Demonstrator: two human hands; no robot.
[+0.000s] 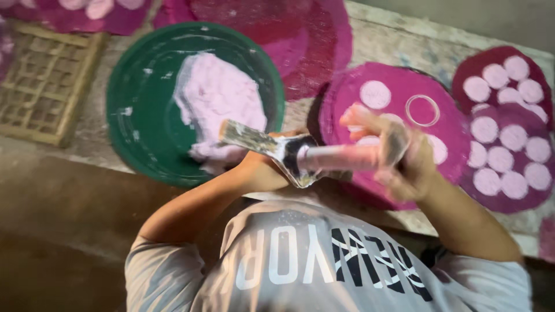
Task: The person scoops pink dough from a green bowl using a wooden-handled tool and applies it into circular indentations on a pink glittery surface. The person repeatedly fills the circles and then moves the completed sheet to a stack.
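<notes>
— So, what are the hands up to?

— One hand [404, 159] is closed around the pink handle of a flat scraper [272, 147], fingers blurred. By its place in the view I take it for the right. The metal blade points toward the green basin [136, 115].

— And the other hand?

— The other hand [263, 170], on the left arm, sits under the blade near the basin's rim, mostly hidden by the tool. I cannot tell whether it is closed or spread.

— What is in the basin?

— A lump of pale pink paste [217, 101], heaped on the side nearest the blade. The blade's tip lies over its edge.

— What else is around?

— A magenta round mat [445, 124] lies on the stone surface [376, 49] beyond the hand, bearing pale pink discs [375, 94] and a thin ring [422, 110]. Further along, a darker mat [509, 167] is crowded with more discs. A wooden lattice frame [46, 81] rests well apart on the basin's other side.

— And the person?

— Grey shirt [324, 271] with printed lettering, low in view.
</notes>
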